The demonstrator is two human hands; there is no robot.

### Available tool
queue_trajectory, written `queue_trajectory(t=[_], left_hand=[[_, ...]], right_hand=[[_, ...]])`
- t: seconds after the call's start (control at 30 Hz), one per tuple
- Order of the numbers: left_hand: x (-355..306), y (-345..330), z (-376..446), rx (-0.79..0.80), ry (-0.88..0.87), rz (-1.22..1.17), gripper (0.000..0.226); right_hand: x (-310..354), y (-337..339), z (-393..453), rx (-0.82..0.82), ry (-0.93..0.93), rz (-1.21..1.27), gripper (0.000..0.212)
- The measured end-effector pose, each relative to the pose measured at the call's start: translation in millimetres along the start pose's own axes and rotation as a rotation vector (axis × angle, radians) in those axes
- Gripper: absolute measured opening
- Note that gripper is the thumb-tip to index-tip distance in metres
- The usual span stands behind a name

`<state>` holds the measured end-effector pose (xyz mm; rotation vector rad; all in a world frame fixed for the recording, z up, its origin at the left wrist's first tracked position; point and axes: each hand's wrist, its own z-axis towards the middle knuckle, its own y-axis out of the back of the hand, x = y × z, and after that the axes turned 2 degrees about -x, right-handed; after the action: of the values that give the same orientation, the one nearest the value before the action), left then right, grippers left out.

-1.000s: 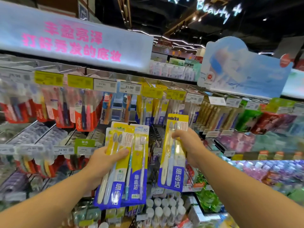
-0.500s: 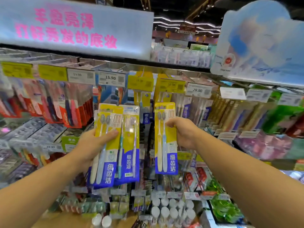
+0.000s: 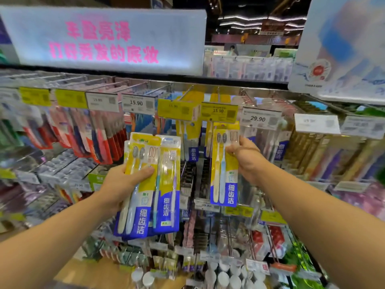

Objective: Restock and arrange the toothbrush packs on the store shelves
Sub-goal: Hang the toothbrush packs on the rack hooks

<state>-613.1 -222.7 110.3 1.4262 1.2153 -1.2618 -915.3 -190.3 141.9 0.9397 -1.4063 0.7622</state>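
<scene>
My left hand (image 3: 123, 184) grips a fanned stack of yellow-and-blue toothbrush packs (image 3: 158, 184) at chest height, thumb across the front pack. My right hand (image 3: 245, 157) pinches a single matching toothbrush pack (image 3: 224, 170) by its upper right edge and holds it upright just below the yellow 15.90 price tag (image 3: 218, 112). Behind that tag, packs of the same kind (image 3: 190, 140) hang from the shelf pegs. The top of the held pack sits just under the tag; whether it is on the peg is hidden.
Rows of pegs carry other toothbrush packs: red ones (image 3: 100, 140) at left, gold ones (image 3: 325, 155) at right under a 29.90 tag (image 3: 260, 119). A lit sign (image 3: 108, 38) spans above. Lower shelves hold small white bottles (image 3: 220, 276) and more packs.
My right hand has lifted the single pack higher and to the right, up to the 15.90 tag. The left hand's stack stays about level as the view closes in on the shelf.
</scene>
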Motion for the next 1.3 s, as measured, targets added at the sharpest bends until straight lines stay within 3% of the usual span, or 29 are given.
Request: queue_trajectory(t=[0.03,0.23,0.3,0.33,0.43,0.5,0.57,0.7,0.73,0.8,0.83,0.87,0.97,1.03,1.1,1.17,1.2,1.3], left_hand=[[-1,1,1,-0.005,-0.005,-0.005,0.025],[-2,7,10,-0.009,-0.020,-0.024,0.022],[-1,7,14,0.004,-0.014,-0.011,0.024],[-1,7,16,0.015,-0.013,-0.002,0.025],[-1,4,22,0.043,-0.012,-0.001,0.029],[-2,1,24,0.074,-0.011,-0.022,0.028],[-4,-3,26,0.109,-0.014,-0.028,0.025],[-5,-10,30,0.162,-0.003,-0.030,0.021],[-6,-11,31,0.168,-0.002,-0.016,0.021],[-6,-14,33,0.172,-0.014,0.017,0.020],[-4,-15,36,0.173,-0.028,0.021,0.020],[-4,-16,38,0.174,-0.034,0.026,0.021],[-4,-22,42,0.185,-0.051,0.028,0.022],[-5,-25,45,0.194,-0.037,0.047,0.030],[-7,-26,51,0.196,-0.038,0.042,0.052],[-3,-27,61,0.201,-0.045,0.017,0.091],[-1,-28,66,0.216,-0.044,-0.003,0.098],[-8,-36,62,0.247,-0.074,-0.029,0.039]], right_hand=[[-3,1,10,0.004,0.016,-0.014,0.052],[9,-15,15,-0.142,0.070,-0.145,0.035],[18,-20,2,-0.184,0.079,-0.139,0.011],[21,-23,-3,-0.205,0.080,-0.111,0.006],[27,-28,-11,-0.219,0.014,0.021,0.018],[27,-29,-12,-0.204,-0.072,0.137,0.006],[20,-26,-7,-0.156,-0.106,0.236,0.023],[15,-31,-5,-0.130,-0.087,0.269,0.029],[10,-31,-1,-0.114,-0.075,0.286,0.037],[0,-31,10,-0.122,-0.036,0.335,0.079],[8,-36,-1,-0.133,-0.029,0.323,0.089],[15,-40,-9,-0.162,-0.007,0.288,0.085],[28,-47,-21,-0.276,0.038,0.225,0.043],[25,-42,-17,-0.313,0.087,0.205,0.043],[25,-43,-18,-0.333,0.164,0.198,0.043],[25,-47,-21,-0.338,0.210,0.196,0.039],[25,-49,-22,-0.328,0.243,0.197,0.032],[23,-54,-22,-0.332,0.286,0.144,0.025]])
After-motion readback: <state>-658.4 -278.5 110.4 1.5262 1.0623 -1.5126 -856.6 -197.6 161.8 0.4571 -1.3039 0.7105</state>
